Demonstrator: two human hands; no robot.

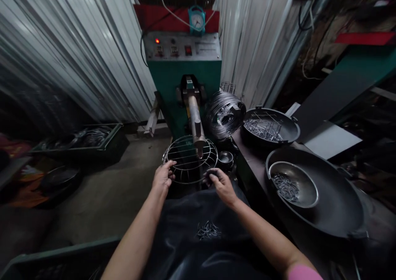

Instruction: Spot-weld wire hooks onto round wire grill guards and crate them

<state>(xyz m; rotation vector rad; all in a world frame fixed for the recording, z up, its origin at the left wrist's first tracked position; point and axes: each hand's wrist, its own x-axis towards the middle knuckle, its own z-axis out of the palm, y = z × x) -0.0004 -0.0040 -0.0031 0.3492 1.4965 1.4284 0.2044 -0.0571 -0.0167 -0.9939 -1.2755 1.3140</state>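
A round wire basket [188, 169] with parallel bars across it sits under the electrode arm [195, 121] of a green machine. My left hand [163, 174] is closed around its left rim. My right hand [220, 183] is just off the basket's lower right side, with thumb and fingers pinched together. What the pinch holds is too small and dark to make out. Several short curved wire pieces [208, 230] lie on the dark apron [182, 218] over my lap.
The machine's control panel [184, 48] has a red light and a teal clock [197, 20] above. A wire coil [225, 115] stands right of the arm. Wide black pans [337, 205] and a metal bowl [311, 185] of wire pieces fill the right bench. Green crates [119, 131] are at left.
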